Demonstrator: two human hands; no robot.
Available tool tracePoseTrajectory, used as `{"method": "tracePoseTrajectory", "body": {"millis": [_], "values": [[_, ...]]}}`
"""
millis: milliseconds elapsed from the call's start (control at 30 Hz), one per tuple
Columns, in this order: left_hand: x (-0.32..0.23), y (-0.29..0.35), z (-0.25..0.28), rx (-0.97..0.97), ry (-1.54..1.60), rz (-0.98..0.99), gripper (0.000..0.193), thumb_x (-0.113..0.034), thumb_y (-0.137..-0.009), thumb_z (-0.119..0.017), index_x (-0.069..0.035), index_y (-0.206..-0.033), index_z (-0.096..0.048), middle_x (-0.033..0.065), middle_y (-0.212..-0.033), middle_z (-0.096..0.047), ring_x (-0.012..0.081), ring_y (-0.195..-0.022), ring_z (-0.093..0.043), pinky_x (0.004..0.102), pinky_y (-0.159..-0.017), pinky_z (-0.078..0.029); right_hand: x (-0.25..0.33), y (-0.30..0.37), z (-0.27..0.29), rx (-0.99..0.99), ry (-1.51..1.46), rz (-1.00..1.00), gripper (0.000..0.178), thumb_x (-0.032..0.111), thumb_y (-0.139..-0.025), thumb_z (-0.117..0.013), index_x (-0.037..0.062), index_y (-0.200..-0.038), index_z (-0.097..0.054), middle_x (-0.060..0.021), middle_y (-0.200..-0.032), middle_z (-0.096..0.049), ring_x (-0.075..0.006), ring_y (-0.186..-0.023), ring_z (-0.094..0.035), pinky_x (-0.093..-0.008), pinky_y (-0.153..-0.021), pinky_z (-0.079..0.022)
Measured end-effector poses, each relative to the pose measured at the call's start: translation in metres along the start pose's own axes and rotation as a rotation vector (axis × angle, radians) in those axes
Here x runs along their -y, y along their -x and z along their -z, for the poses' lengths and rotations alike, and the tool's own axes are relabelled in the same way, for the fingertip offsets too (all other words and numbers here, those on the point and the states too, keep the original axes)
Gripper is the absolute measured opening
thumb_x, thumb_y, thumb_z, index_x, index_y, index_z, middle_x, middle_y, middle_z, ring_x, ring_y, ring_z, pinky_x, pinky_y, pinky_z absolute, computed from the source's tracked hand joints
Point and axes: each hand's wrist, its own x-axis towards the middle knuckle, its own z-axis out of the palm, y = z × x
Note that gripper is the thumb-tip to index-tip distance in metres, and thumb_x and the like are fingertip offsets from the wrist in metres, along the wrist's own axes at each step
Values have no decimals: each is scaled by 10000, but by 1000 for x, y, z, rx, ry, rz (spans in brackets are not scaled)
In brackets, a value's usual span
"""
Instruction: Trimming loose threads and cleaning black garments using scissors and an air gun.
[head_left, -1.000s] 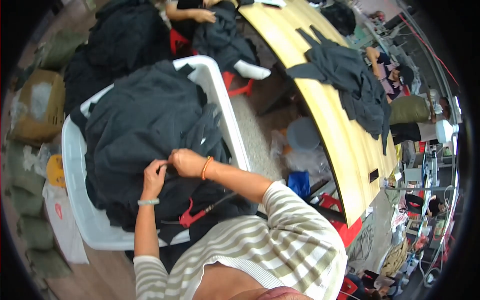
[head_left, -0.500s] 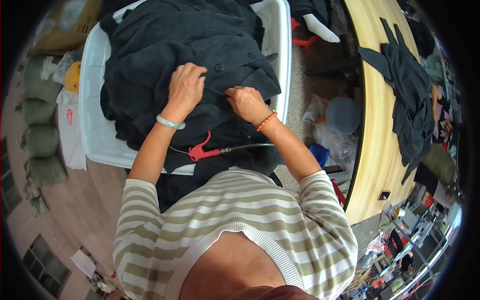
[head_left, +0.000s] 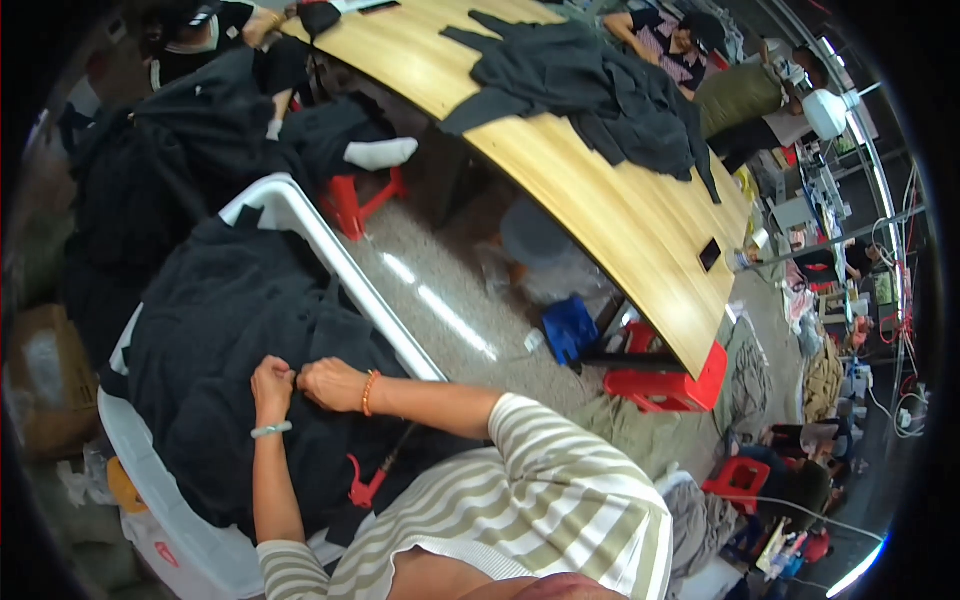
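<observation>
A heap of dark cloth garments [head_left: 200, 330] fills the white plastic tub [head_left: 365, 295] in front of me. Over the near part of the heap, my left hand [head_left: 270, 388] is closed, its fingertips pinched. My right hand [head_left: 332, 384] is closed right beside it, knuckles up. Whatever the two hands pinch between them is too small or hidden to name. Close to my body, below my right wrist, a red air blow gun [head_left: 364, 486] rests on the dark cloth.
To the right stands a long wooden table [head_left: 640, 230] with dark garments [head_left: 590, 90] and a phone [head_left: 710, 254]. Red stools [head_left: 665, 385] and a blue object [head_left: 570, 330] stand below it. A person's white-socked foot [head_left: 380, 153] is beyond the tub; a cardboard box [head_left: 50, 370] sits left.
The view has swung to the right, showing more of the table and room. My hands have come together; before, they were apart, with the left hand's fingers loosely curled.
</observation>
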Motion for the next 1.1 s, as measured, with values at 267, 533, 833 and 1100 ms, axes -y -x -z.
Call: {"method": "tracePoseTrajectory", "body": {"millis": [267, 533, 833, 1100], "values": [[-16, 23, 18, 208, 738, 345, 60, 20, -830, -701, -4, -872, -665, 33, -770, -676, 85, -657, -621, 227, -599, -500, 6, 1, -3, 17, 47, 33, 133, 61, -816, -633, -17, -910, -580, -190, -904, -601, -362, -849, -618, -425, -739, -509], [-9, 43, 30, 253, 1052, 492, 67, -42, -870, -691, -14, -927, -670, 19, -803, -668, 82, -687, -595, 208, -647, -482, 25, -1, 8, -70, -14, 40, 286, 69, -784, -665, -6, -1027, -535, -190, -913, -606, -375, -889, -625, -429, -772, -508], [-36, 78, 40, 130, 588, -57, 235, -9, -832, -683, 44, -1060, -658, 86, -916, -674, 166, -790, -657, 269, -754, -526, 17, -2, 15, 169, 79, 28, 269, 150, -783, -652, -33, -973, -601, -210, -924, -631, -382, -895, -630, -444, -791, -510], [-45, 80, 36, -62, 203, -248, 127, 18, -802, -596, 40, -907, -664, 181, -876, -669, 337, -835, -663, 365, -750, -513, 6, 3, 12, 238, 10, 65, 240, 97, -808, -609, -41, -1002, -638, -227, -984, -647, -398, -936, -630, -447, -834, -512]]}}
